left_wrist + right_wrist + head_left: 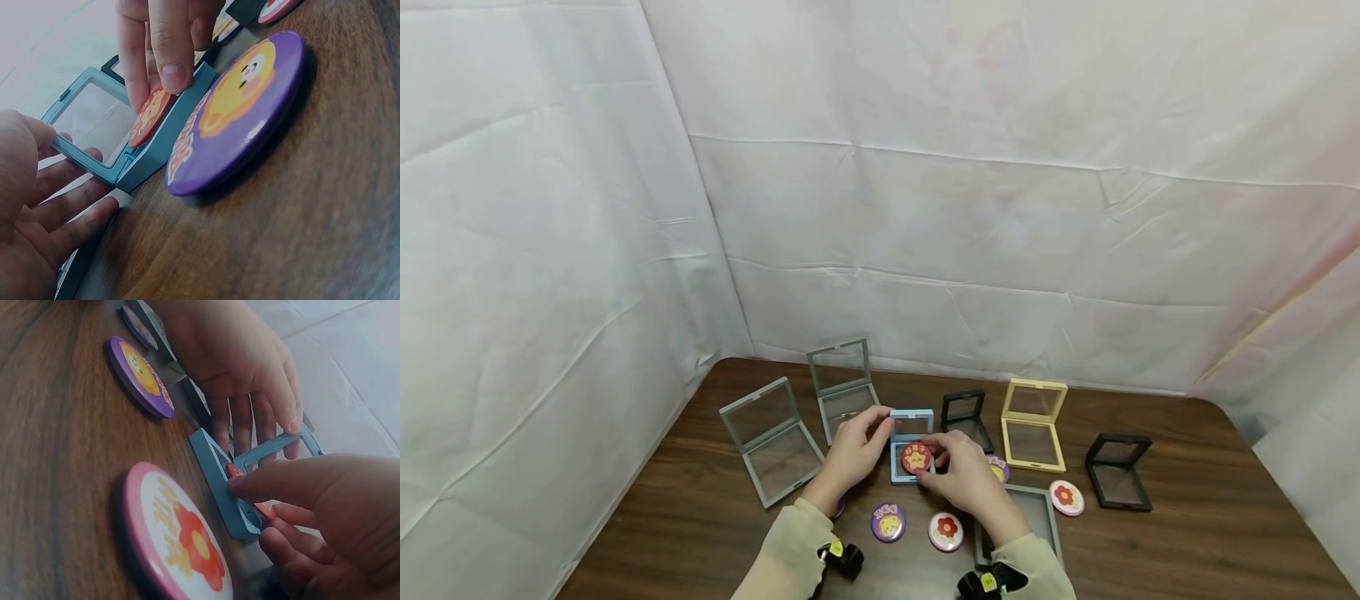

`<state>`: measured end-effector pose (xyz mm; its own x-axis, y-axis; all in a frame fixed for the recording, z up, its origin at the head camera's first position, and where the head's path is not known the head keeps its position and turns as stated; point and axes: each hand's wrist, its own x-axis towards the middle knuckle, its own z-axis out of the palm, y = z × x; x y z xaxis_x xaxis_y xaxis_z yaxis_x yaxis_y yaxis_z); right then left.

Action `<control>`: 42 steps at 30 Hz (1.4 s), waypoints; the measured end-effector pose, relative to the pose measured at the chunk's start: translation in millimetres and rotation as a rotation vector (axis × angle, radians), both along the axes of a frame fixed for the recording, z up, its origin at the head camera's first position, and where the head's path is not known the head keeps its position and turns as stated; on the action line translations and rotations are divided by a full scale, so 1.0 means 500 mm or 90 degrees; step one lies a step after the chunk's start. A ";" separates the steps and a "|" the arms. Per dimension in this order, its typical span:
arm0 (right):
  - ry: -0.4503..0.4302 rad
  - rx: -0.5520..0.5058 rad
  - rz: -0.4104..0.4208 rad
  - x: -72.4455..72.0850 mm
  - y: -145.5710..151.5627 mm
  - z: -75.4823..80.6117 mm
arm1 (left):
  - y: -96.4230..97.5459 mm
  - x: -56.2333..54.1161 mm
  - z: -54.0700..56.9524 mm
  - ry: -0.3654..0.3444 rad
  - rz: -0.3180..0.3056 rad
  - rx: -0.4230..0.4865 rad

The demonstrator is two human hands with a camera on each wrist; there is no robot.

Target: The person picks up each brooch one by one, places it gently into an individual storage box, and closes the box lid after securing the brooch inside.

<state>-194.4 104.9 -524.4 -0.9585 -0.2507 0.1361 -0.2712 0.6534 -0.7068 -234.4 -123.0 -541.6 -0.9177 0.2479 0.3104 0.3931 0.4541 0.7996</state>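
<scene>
A small light-blue hinged display case (904, 480) with clear film windows stands unfolded on the table, its lid raised. My left hand (852, 450) pinches the lid's edge between thumb and index finger; the other fingers extend behind it in the left wrist view. Between the thumb and fingers of my right hand (966, 475) is a round red badge (916, 457) with a yellow star-like figure. In the left wrist view the red badge (150, 115) lies tilted in the case's lower frame (164, 140). The right thumb covers part of it in the right wrist view.
Nearer me lie a purple badge (888, 522) and a white flower badge (945, 532). Another flower badge (1067, 497) lies to the right, by a grey frame (1051, 525). Unfolded grey (767, 500), black (1120, 504) and yellow cases (1035, 465) stand around; white cloth (1000, 217) hangs behind.
</scene>
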 end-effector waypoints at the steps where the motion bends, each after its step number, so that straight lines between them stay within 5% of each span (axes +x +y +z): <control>1: 0.002 0.003 0.000 0.000 0.000 -0.001 | 0.000 0.000 0.000 0.000 -0.001 0.000; 42: 0.050 0.045 0.005 0.002 -0.010 -0.009 | 0.000 0.002 0.002 -0.006 -0.003 -0.005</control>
